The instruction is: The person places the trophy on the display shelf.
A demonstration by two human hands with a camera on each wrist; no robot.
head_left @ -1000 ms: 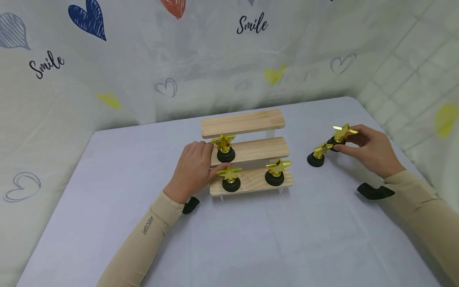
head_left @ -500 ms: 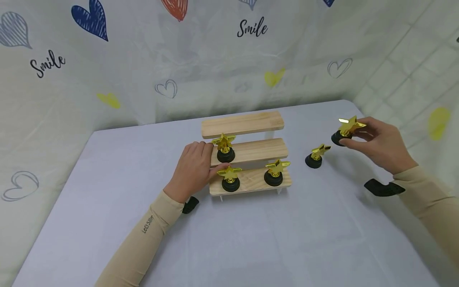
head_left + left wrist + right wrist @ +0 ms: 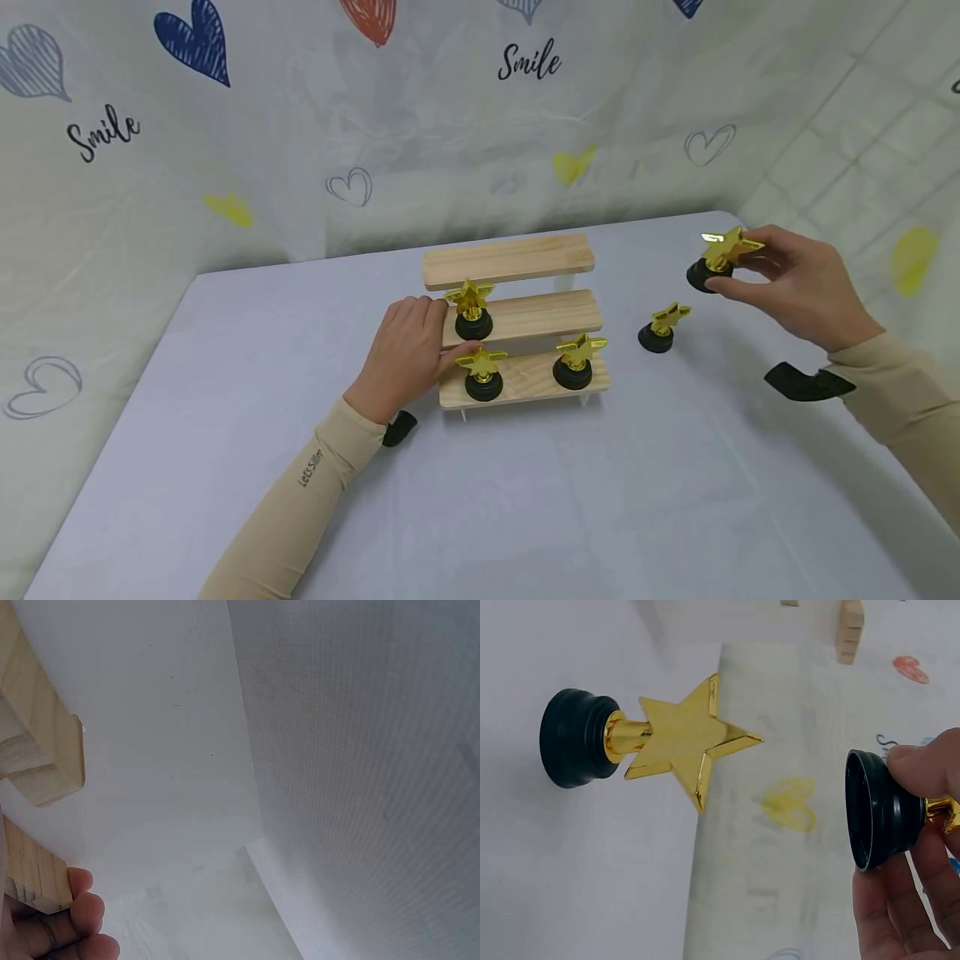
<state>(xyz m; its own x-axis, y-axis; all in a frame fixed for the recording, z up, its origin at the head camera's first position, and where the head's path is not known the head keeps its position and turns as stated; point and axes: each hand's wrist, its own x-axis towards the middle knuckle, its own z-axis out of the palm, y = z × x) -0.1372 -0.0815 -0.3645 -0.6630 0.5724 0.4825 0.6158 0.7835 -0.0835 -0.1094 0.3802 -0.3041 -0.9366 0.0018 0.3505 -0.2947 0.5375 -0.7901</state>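
Note:
My right hand (image 3: 798, 287) pinches a gold star trophy (image 3: 723, 248) by its black base, raised above the table at the right. In the right wrist view, the hollow underside of that base (image 3: 861, 814) shows. Below and left of it, a second star trophy (image 3: 663, 327) stands upright on the tablecloth. My left hand (image 3: 405, 354) grips the left end of a three-tier wooden display stand (image 3: 543, 317) at its middle board. Its fingertips (image 3: 88, 911) curl against a board in the left wrist view. One trophy (image 3: 471, 310) stands on the middle tier beside this hand.
Two more trophies stand on the bottom tier, one at its left (image 3: 482, 373) and one at its right (image 3: 576, 362). The top board (image 3: 510, 260) is bare wood. A white cloth (image 3: 525, 500) covers the table, and a printed curtain (image 3: 435, 125) hangs behind it.
My right hand has lifted its trophy up and away from the one standing on the table, most recently rising slightly. The left hand keeps its place on the display stand.

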